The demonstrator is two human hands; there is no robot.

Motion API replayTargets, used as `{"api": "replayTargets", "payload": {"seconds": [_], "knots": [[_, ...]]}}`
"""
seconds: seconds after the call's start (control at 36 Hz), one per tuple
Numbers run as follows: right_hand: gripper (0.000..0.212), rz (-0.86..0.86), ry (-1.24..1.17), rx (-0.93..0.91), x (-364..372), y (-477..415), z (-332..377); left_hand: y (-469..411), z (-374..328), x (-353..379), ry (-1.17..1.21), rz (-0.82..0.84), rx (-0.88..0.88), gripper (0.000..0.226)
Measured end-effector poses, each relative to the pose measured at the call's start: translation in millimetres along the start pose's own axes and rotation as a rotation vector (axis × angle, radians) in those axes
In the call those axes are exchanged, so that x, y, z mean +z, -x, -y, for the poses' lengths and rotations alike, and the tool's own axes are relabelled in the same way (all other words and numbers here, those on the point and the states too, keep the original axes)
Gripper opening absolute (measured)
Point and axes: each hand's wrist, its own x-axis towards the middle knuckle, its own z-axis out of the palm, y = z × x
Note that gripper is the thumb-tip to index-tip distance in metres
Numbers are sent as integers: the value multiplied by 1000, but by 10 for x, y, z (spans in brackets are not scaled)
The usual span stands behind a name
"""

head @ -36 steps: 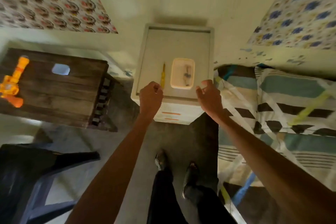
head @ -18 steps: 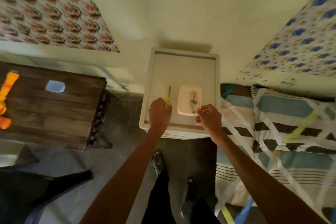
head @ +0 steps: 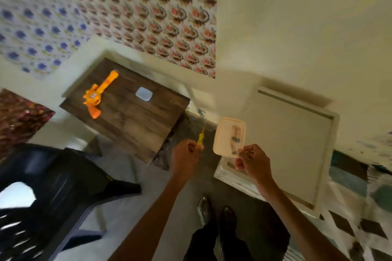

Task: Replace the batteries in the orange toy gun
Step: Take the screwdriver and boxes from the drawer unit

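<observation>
Lying on its side on the dark wooden table (head: 148, 125), the orange toy gun (head: 99, 95) is untouched, well apart from both hands, with a small pale square lid (head: 143, 94) just beside it on the same top.

The supplies are what changed. A second ago the yellow screwdriver (head: 200, 137) and the translucent plastic container (head: 224, 133) lay on the white cabinet (head: 297, 154), with the hands only arriving at them. Now both are off that surface and in the air between cabinet and table. The left hand (head: 184, 154) is curled around the screwdriver's handle, its shaft pointing up and away. The right hand (head: 252, 161) pinches the near edge of the container, which is tilted toward the camera. Its contents are blurred, but they are probably the batteries (head: 235, 140).

The view has also swung left, bringing the gun and table into fuller sight and pushing the cabinet and the patterned bedspread (head: 371, 186) to the right edge. A black plastic chair (head: 53, 186) stands in front of the table.

For the task, this suggests the fetching is finished and the carry to the table is under way. The gun's battery compartment has not been opened, so most of the work seems to lie ahead. The tilted container could spill if it is tipped further.
</observation>
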Motion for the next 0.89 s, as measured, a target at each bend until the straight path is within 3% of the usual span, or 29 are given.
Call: {"api": "replayTargets", "payload": {"seconds": [0.17, 0.28, 0.53, 0.72, 0.89], "knots": [[8, 141, 28, -14, 620, -134, 354, -262, 256, -573, 104, -117, -95, 19], [19, 204, 118, -9, 1115, -318, 575, -557, 529, -995, 98, -114, -144, 13], [15, 210, 177, 78, 2469, -922, 1012, -1650, 1210, -1704, 75, -129, -211, 29], [8, 165, 109, 294, 3591, -1581, 724, -2766, 1918, -1767, 21, -10, -218, 10], [13, 99, 62, 409, 4272, -2029, 298, -3569, 2662, -1506, -35, 53, -260, 25]]}}
